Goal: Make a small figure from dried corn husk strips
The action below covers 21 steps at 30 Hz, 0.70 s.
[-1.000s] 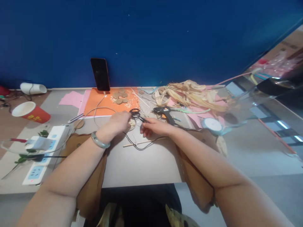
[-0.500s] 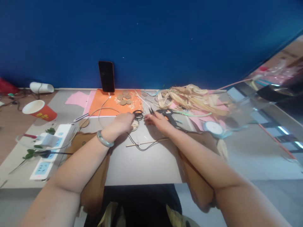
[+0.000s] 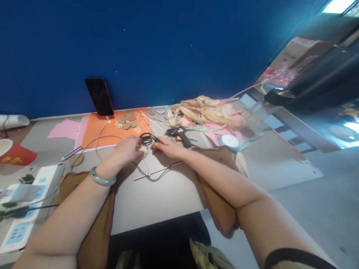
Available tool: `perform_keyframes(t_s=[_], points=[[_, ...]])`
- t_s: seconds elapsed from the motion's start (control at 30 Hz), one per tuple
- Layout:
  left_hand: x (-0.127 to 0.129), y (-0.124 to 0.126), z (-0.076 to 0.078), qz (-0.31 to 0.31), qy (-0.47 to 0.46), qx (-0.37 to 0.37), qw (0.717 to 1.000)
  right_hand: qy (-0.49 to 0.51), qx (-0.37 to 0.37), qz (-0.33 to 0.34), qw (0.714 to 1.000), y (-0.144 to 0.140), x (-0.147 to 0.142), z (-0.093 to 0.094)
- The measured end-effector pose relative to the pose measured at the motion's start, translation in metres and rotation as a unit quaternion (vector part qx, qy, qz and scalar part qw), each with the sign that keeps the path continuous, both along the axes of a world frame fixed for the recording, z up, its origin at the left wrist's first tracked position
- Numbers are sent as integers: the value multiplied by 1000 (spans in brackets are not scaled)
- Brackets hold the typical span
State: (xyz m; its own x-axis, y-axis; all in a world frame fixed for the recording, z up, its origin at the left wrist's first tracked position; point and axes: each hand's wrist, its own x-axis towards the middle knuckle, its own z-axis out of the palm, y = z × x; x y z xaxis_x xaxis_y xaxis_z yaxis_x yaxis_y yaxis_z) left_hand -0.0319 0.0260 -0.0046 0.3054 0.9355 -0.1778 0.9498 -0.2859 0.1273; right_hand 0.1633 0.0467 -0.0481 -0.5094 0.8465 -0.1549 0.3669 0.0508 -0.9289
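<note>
My left hand has its fingers curled at the edge of a small round disc with pale bits on it, low over the table. My right hand is closed on dark, pointed tweezers, whose tips point up and left. Black-handled scissors lie just beyond the two hands, close to the tweezer tips. To the right of my right hand rests a black glue gun. My right fingertips are partly hidden.
Wooden discs lie on orange paper, by a leaning phone. Dried husk strips are heaped at the back. A ribbon spool, a thin stick, a power strip and a paper cup surround the work.
The view has swung right, so the table things appear further left. My right hand and the tweezers have come closer to the scissors and my left hand. The left hand stays at the disc.
</note>
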Motion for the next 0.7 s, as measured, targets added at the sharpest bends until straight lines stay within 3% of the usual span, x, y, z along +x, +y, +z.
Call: perform_keyframes(t_s=[0.13,0.27,0.37,0.5,0.6,0.7], points=[[5,-1,-2,-6,-13,31,999,-28,79,9,996,-4,-2,6],[5,-1,-2,-17,-33,14,999,-17,142,24,989,-9,-2,13],[-2,2,-2,-6,-58,9,998,25,127,22,991,-11,-1,21],[-11,7,2,60,-106,65,990,74,103,-3,992,-9,2,37],[-13,7,6,77,-81,31,993,60,136,-12,989,-7,8,56],[-13,5,12,66,-52,-29,996,-30,208,-33,977,-5,18,78]])
